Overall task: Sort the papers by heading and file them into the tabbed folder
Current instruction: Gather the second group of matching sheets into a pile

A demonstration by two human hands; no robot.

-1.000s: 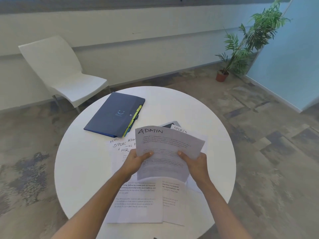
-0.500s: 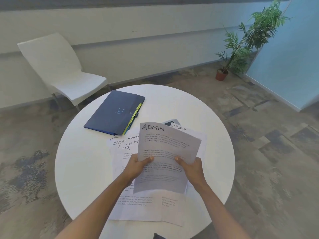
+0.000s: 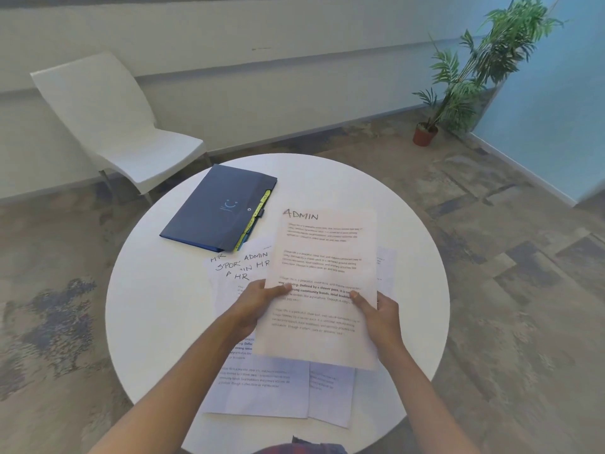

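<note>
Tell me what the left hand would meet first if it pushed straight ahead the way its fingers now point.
The left hand points up and right across the ADMIN sheet it grips. Straight on, it would likely meet the right hand on the opposite edge, though depth is unclear.

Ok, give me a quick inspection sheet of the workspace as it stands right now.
Surface: round white table, bare apart from the job's things.
Job's things: ADMIN sheet held up above the table; loose paper pile lying overlapped beneath it, headings HR, ADMIN and SPORTS partly visible; blue tabbed folder shut, at the far left, coloured tabs facing the pile.
Clutter: nothing seen.
Grippers: left hand and right hand each pinch a side edge of the ADMIN sheet.
Cables: nothing seen.
Surroundings: white chair behind the table, potted plant in the far right corner, patterned carpet.
</note>
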